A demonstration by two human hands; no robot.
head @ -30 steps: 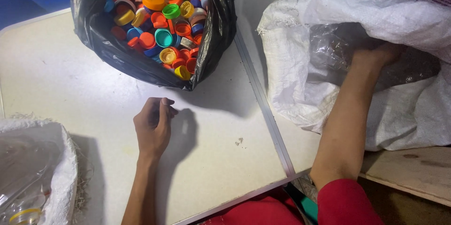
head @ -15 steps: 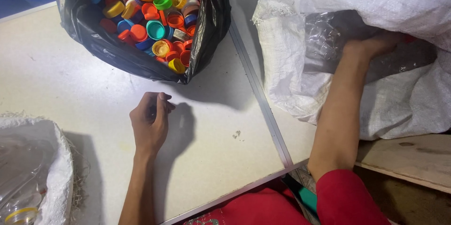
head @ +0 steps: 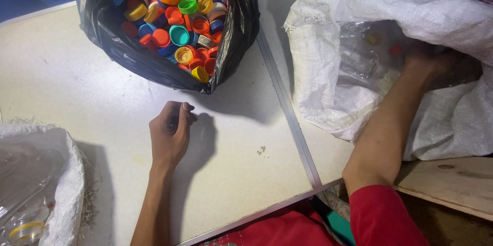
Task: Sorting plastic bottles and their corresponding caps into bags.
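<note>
My left hand (head: 169,135) rests on the pale table (head: 67,87), fingers curled into a loose fist with the thumb tucked against them. Nothing shows in it. It lies just below a black plastic bag (head: 102,35) filled with several coloured bottle caps (head: 179,15). My right hand (head: 423,63) reaches deep into the mouth of a white woven sack (head: 359,4) at the right, among crumpled clear plastic bottles (head: 362,58). Its fingers are blurred and partly hidden in there, so what it grips is unclear.
A second white sack (head: 56,174) holding clear bottles (head: 23,194) sits at the lower left. A metal seam (head: 287,112) runs across the table between the bags. A wooden board (head: 452,184) lies beyond the table's right edge.
My right hand has pushed further into the white sack. My left hand has stayed curled in the same spot on the table.
</note>
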